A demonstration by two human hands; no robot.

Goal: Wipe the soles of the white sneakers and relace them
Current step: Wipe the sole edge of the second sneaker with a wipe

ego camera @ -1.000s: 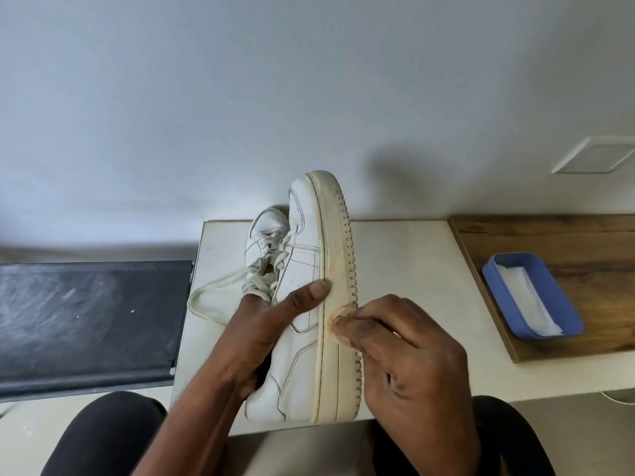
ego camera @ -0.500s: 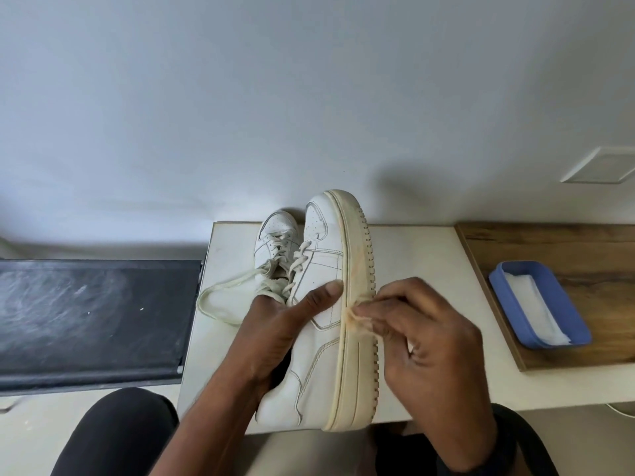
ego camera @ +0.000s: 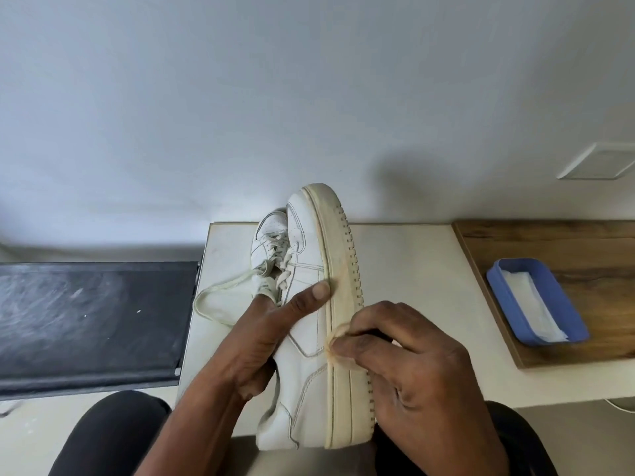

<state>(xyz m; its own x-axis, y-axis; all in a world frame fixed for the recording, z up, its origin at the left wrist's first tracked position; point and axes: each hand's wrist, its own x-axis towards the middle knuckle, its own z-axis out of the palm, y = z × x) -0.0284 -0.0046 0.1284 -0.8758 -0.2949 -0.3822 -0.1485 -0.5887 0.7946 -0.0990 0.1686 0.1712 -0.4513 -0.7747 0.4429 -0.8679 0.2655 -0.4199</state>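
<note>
Centre of frame: white sneaker (ego camera: 304,389) tipped on its side, toe toward the top, yellowed sole edge (ego camera: 343,400) facing right, small crumpled wipe (ego camera: 339,350) pressed against it. Behind, upper left of it: second sneaker (ego camera: 271,235), upright, loose lace (ego camera: 214,290) looping leftward.

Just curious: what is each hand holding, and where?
The left hand grips the sneaker by its upper, thumb by the sole edge; the right hand pinches a small wipe against the sole's side.

left hand (ego camera: 261,341) holds sneaker (ego camera: 305,355) on its side | right hand (ego camera: 415,369) presses wipe (ego camera: 338,350) to sole (ego camera: 343,304)
</note>
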